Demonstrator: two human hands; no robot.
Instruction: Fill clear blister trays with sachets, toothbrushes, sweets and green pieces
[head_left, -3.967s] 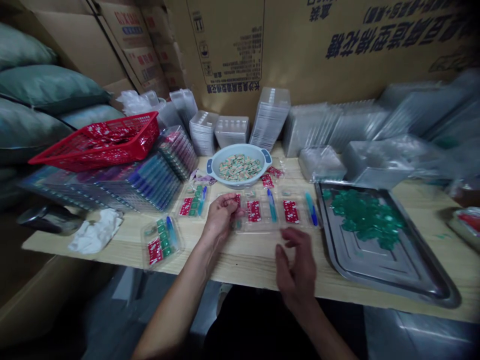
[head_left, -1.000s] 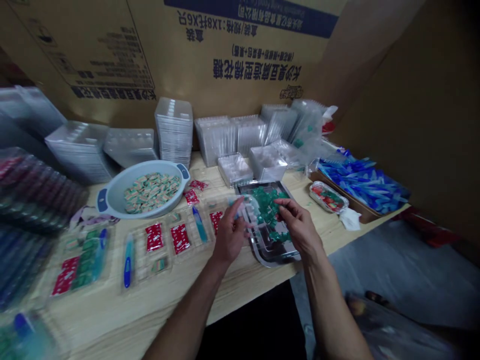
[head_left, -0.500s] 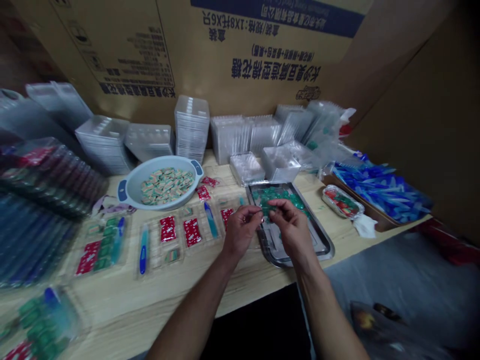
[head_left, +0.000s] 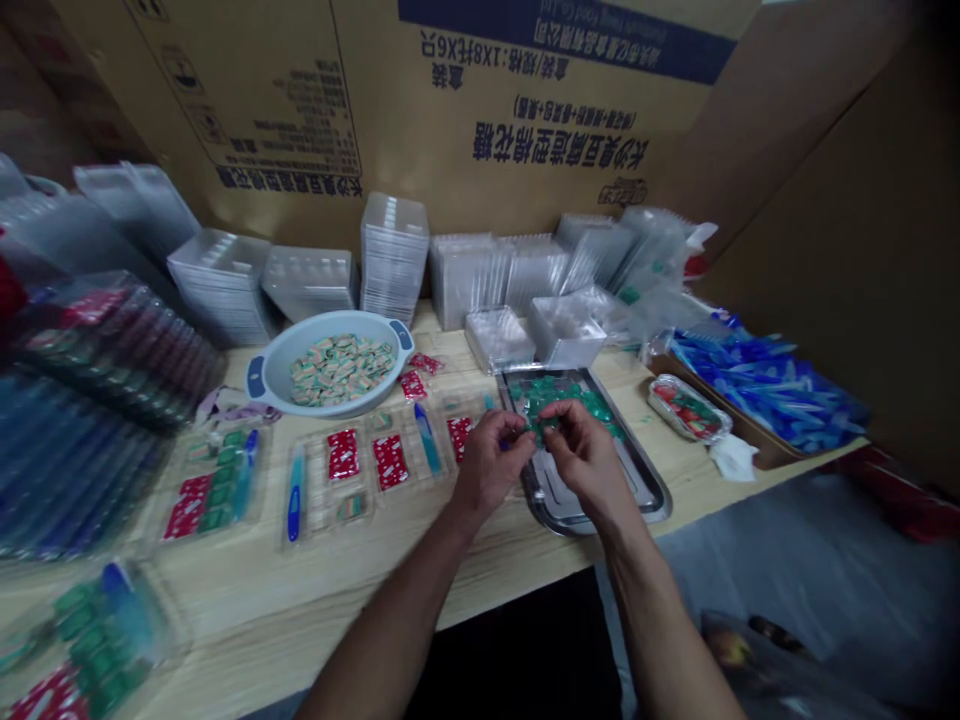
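- Left hand [head_left: 496, 465], right hand [head_left: 586, 458]: fingertips drawn together above green pieces [head_left: 600, 402] in metal tray [head_left: 641, 492], front edge of surface [head_left: 360, 590]; grasp cannot be told.
- Left-end pack [head_left: 262, 465]: green pieces loaded.
- Middle pack [head_left: 319, 490]: green pieces apparently outstanding.

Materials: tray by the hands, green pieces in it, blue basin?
Tray: likely stainless steel, shiny; grey with bright rim reflections.
Green pieces: plastic or gel, can't tell; glossy, translucent-looking.
Basin: probably plastic, satin; smooth, evenly pale-blue wall, darker handle inserts.
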